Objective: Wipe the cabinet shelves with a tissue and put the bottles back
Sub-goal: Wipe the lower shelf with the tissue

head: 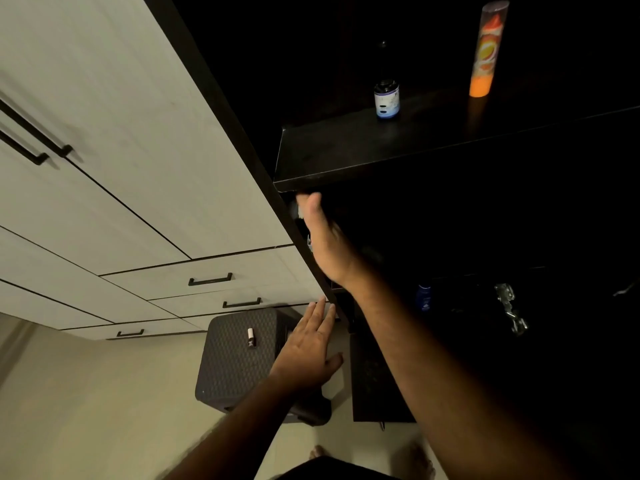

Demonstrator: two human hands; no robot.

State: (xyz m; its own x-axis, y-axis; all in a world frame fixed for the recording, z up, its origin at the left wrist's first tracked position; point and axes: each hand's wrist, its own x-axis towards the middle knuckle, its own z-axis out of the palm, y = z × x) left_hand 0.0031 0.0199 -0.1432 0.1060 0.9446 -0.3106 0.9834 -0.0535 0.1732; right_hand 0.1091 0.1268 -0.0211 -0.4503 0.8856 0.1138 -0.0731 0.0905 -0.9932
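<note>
Two bottles [387, 98] stand on the dark shelf [346, 150]. My right hand [323, 237] presses a tissue [298, 209] below it; fingers hidden, grip unclear. My left hand [308, 348] is spread, released.

Dark shelf [346, 157], small bottle [387, 98], tall orange can [486, 50] upright

The labels on the small bottle [387, 100] and tall can [487, 50] are unreadable.
</note>
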